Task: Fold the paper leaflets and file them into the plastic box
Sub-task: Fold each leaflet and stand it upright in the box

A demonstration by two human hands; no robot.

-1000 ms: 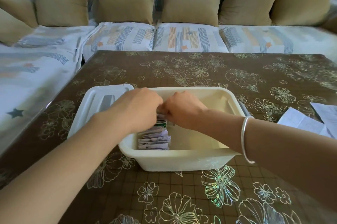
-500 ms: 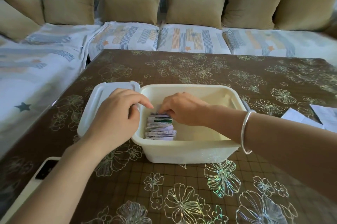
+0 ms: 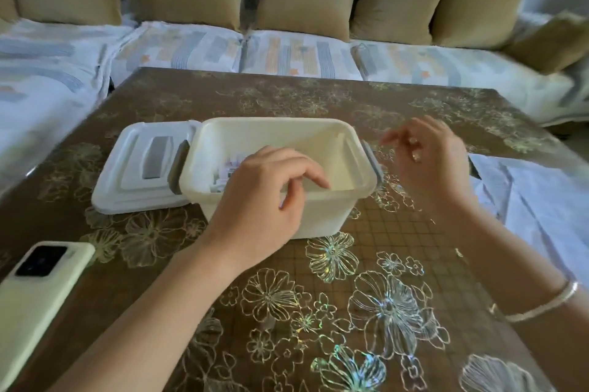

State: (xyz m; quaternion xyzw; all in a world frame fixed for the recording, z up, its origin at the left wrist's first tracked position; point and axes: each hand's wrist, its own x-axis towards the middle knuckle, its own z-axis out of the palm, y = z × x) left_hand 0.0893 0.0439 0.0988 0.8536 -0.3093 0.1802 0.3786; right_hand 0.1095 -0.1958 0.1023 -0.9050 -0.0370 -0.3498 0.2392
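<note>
a: plastic box (image 3: pixel 274 122)?
b: i log it mid table (image 3: pixel 318 95), folded leaflets (image 3: pixel 228 170) at its left end.
a: hands?
b: left hand (image 3: pixel 264 197) slack over its near rim, right hand (image 3: pixel 427 165) slack beside it, both empty.

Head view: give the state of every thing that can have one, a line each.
plastic box: open, lid off, upright on the table.
lid: lying flat beside the box's left side.
folded leaflets: standing filed at the box's left end.
left hand: over the box, fingers loosely curled, empty.
right hand: raised right of the box, empty.
paper sheets: unfolded, flat on the table.
phone: face down.
</note>
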